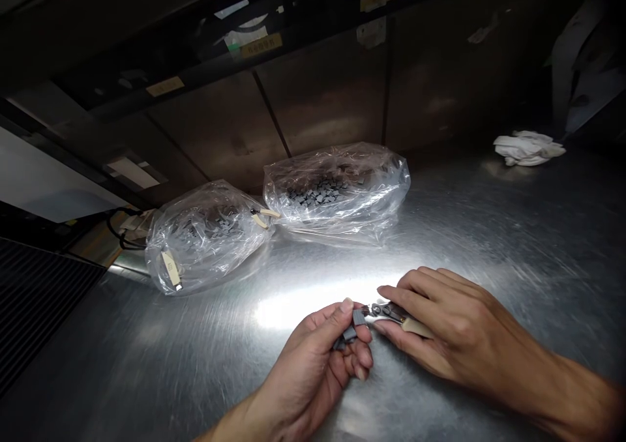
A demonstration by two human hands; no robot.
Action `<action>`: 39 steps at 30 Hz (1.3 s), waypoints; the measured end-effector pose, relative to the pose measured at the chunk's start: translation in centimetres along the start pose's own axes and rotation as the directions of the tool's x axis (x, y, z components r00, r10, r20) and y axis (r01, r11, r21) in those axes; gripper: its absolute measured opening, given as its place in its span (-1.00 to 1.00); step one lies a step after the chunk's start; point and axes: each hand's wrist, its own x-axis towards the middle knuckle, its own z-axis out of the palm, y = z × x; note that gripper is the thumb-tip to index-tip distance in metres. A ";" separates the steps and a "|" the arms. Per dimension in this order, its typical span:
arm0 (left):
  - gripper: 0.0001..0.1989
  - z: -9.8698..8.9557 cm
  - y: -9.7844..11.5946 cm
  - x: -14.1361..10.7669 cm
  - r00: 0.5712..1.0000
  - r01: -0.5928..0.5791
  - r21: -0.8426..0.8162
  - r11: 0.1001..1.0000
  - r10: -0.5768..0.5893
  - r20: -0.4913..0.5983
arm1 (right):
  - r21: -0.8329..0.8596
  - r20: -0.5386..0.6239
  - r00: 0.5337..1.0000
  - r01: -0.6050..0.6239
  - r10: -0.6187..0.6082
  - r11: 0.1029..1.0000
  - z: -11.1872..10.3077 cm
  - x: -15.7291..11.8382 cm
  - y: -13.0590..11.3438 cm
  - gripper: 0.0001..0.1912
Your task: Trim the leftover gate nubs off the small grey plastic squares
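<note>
"Where do my hands stand?"

"My left hand (313,364) is closed, pinching grey pieces (353,324) at six o'clock. My right hand (440,324) grips small pliers (391,311) at four."

"Beyond them?"

"Two clear plastic bags (336,184) at eleven, on the steel bench (147,357)."

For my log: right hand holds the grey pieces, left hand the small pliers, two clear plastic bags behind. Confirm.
Hands swapped: the head view shows the left hand holding the grey pieces, the right hand the small pliers, two clear plastic bags behind.
</note>
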 end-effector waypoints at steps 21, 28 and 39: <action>-0.83 -0.3 -0.3 0.2 0.999 -0.037 0.046 0.998 0.036 0.029 | -0.093 -0.005 0.998 0.068 -0.069 0.993 -0.4 0.1 -0.1 -0.77; -0.80 -0.3 -0.2 0.2 1.000 -0.024 0.047 0.999 0.023 0.018 | -0.080 0.002 0.997 0.071 -0.072 0.994 -0.6 0.1 -0.1 -0.81; -0.78 -0.2 -0.1 0.2 1.000 0.002 0.054 0.999 -0.002 0.003 | -0.020 0.017 0.998 0.060 -0.060 0.998 -0.7 0.0 -0.2 -0.82</action>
